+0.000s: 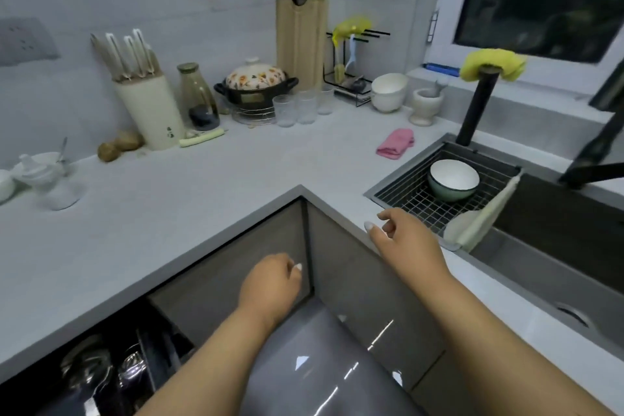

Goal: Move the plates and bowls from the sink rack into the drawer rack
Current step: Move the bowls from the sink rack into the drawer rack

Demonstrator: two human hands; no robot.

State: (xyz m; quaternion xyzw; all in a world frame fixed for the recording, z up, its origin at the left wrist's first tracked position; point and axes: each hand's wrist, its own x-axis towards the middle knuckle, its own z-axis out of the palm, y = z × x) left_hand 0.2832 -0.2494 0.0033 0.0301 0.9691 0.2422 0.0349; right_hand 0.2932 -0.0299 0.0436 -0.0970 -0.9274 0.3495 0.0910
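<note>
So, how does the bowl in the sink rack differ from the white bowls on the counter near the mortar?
The bowl in the sink rack is green outside and white inside; the white bowls on the counter are white all over. The first stands alone on the wire grid of the sink rack; the others appear stacked beside the mortar. The rack bowl looks wider and lower. All sit upright, opening upward.
</note>
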